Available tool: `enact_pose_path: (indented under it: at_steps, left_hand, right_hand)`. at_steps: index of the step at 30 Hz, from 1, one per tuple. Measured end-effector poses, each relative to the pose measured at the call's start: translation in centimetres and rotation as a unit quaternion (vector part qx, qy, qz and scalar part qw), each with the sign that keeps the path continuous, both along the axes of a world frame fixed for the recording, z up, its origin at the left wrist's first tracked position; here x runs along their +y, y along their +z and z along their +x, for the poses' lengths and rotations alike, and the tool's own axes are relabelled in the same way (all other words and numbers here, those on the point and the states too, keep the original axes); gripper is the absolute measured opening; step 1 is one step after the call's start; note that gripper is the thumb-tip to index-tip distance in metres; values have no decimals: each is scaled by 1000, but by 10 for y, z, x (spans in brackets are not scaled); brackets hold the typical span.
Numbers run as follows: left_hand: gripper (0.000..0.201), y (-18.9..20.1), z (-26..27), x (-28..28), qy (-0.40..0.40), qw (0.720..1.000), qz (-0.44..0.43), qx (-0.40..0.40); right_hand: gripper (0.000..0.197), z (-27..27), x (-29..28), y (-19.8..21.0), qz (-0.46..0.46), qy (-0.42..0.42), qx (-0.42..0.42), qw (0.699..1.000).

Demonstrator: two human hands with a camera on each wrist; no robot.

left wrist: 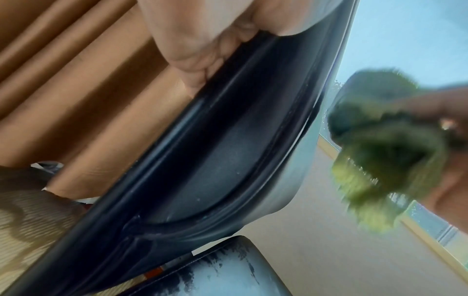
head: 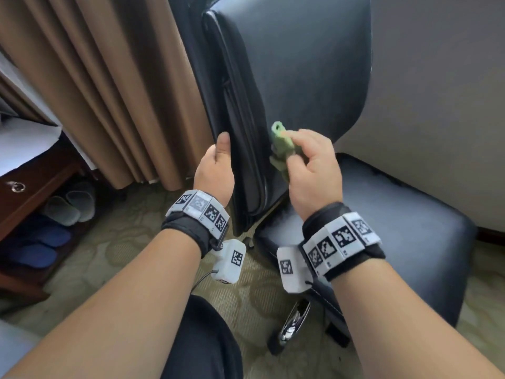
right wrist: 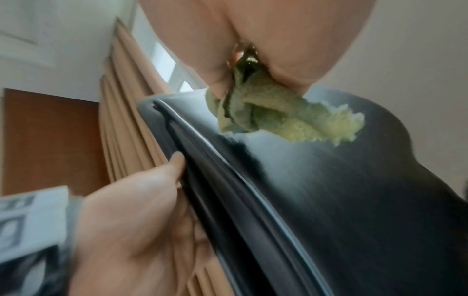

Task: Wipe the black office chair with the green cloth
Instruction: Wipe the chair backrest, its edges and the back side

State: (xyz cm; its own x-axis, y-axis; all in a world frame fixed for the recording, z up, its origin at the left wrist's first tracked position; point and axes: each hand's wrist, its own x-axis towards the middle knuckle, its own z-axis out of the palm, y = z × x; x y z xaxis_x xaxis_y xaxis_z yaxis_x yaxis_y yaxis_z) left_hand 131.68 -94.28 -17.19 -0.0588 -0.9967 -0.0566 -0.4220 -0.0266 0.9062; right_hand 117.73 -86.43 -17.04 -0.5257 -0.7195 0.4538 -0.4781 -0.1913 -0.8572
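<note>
Right hand (head: 314, 170) pinches the bunched green cloth (head: 281, 149) against the backrest of the black office chair (head: 300, 64), near its left edge; left hand (head: 216, 168) clasps that edge, thumb forward, beside tan curtains (head: 109, 77).

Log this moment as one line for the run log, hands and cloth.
left hand: grips chair backrest side edge | right hand: holds bunched green cloth at backrest front | seat: dusty streaks
</note>
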Motion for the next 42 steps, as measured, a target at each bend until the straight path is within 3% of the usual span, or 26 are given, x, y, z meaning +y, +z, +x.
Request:
enact_pose_path:
  at_steps: [5, 13, 18, 23, 27, 30, 33, 37, 42]
  left_hand:
    - [65, -6, 6, -8, -11, 1000, -14, -17]
    - [60, -20, 6, -11, -4, 1000, -26, -10]
    - [68, -39, 9, -12, -12, 1000, -23, -7]
    - [50, -60, 8, -5, -10, 1000, 2, -29]
    - [51, -68, 4, -6, -18, 999, -11, -38]
    - [56, -96, 6, -2, -20, 998, -6, -55]
    - [48, -123, 10, 2, -15, 997, 4, -69]
    - [57, -135, 9, -4, -8, 997, -3, -77]
    - [67, -141, 8, -12, -11, 998, -5, -65]
  right_hand:
    - [39, 18, -20, 10, -24, 28, 197, 980]
    - [41, 21, 1, -59, 24, -3, 248, 969]
    - [42, 26, 7, -97, 39, -27, 203, 978]
    - [44, 33, 8, -118, 61, -29, 129, 989]
    - [44, 31, 10, -111, 63, -32, 138, 988]
    - [44, 29, 9, -95, 22, -45, 142, 989]
    - [44, 29, 6, -101, 4, -45, 154, 987]
    - [43, 33, 10, -141, 57, -50, 140, 987]
    - [38, 45, 11, -178, 171, -18, 47, 984]
